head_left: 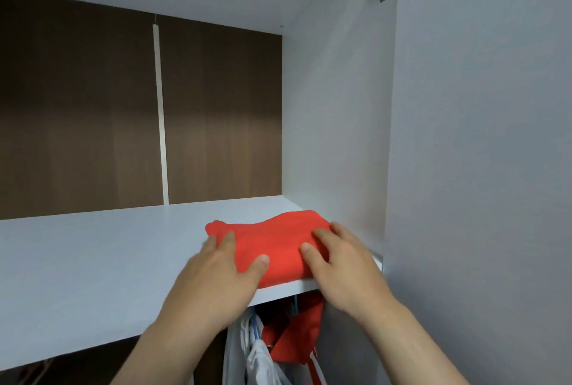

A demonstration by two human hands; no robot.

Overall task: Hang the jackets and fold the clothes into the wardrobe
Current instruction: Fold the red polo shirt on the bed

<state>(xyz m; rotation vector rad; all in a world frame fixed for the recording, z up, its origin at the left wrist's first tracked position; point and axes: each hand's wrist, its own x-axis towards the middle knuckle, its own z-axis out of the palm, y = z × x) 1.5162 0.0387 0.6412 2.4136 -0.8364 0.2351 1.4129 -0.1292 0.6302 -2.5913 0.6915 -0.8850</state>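
palms of left hand (216,279) and right hand (345,270) flat on red garment (278,239) atop wardrobe shelf (93,261), fingers (322,237) outstretched

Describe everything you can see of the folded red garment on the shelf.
The folded red garment is a compact bundle of soft, matte fabric, plain orange-red, no print showing. It lies flat on the pale shelf at its front edge, near the right side wall. Its top is slightly humped. The left hand rests on its left part and the right hand on its right, fingers fairly straight.
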